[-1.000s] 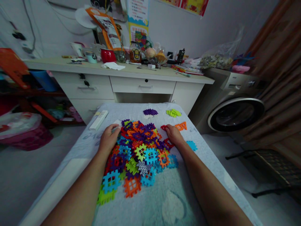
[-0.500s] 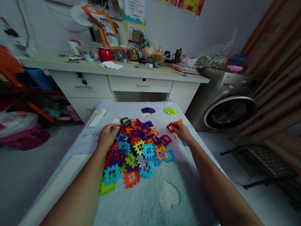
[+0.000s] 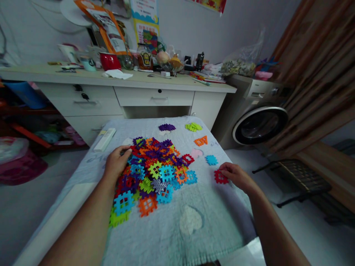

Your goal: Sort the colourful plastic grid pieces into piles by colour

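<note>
A heap of coloured plastic interlocking tiles (image 3: 151,173) lies on a pale blue towel (image 3: 177,229) spread over a small table. My left hand (image 3: 116,165) rests on the heap's left edge with its fingers curled. My right hand (image 3: 235,176) is near the table's right edge, its fingertips pinched on a red tile (image 3: 220,177) that lies on the towel. Apart from the heap lie a blue tile (image 3: 211,160), an orange triangle tile (image 3: 201,140), a purple stack (image 3: 166,127) and a lime-green stack (image 3: 193,127).
A white desk (image 3: 155,96) with drawers and clutter stands beyond the table. A washing machine (image 3: 257,118) sits to the right, with brown curtains (image 3: 318,74) behind it. A white remote-like bar (image 3: 104,139) lies at the towel's left corner. A pink bag (image 3: 16,159) is on the floor at left.
My right hand picked a red tile from the heap's right side and carried it right and toward me, down to the towel near the table edge. The left hand stayed put.
</note>
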A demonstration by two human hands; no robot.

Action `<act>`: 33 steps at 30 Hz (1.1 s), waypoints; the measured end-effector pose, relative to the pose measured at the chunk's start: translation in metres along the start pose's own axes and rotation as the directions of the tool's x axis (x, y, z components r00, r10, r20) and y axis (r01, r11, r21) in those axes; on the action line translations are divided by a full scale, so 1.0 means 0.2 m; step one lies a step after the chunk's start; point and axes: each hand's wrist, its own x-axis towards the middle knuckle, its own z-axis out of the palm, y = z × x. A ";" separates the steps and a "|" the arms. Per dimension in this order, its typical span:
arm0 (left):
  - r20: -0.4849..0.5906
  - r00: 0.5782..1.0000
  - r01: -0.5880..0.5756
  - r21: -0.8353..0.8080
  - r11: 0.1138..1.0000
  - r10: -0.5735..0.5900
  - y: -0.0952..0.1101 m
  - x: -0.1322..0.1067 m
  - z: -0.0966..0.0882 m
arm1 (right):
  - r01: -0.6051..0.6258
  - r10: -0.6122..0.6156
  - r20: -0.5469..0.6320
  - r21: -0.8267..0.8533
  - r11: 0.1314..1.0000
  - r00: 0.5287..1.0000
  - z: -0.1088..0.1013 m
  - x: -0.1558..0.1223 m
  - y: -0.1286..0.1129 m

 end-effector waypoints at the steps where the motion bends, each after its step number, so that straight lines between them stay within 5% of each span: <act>1: -0.003 1.000 0.004 -0.009 1.000 -0.004 0.00 0.00 0.00 | -0.011 0.011 0.008 -0.023 1.000 1.000 0.01 -0.01 0.01; 10: -0.043 0.998 0.039 0.031 0.999 -0.038 0.02 -0.01 0.00 | 0.041 -0.115 -0.146 -0.433 0.900 0.983 0.02 0.07 -0.03; 15: -0.055 0.998 0.041 0.010 0.999 -0.040 0.04 -0.02 0.00 | -0.071 -0.062 -0.209 -0.574 0.816 0.976 0.09 0.19 -0.12; 24: -0.082 0.995 0.058 0.040 0.997 -0.055 0.09 -0.04 -0.01 | -0.073 -0.087 -0.245 -0.577 0.813 0.966 0.17 0.32 -0.13; 33: -0.083 0.994 0.069 -0.082 0.994 -0.076 0.06 -0.03 -0.01 | -0.038 -0.089 -0.181 -0.598 0.800 0.979 0.08 0.09 -0.06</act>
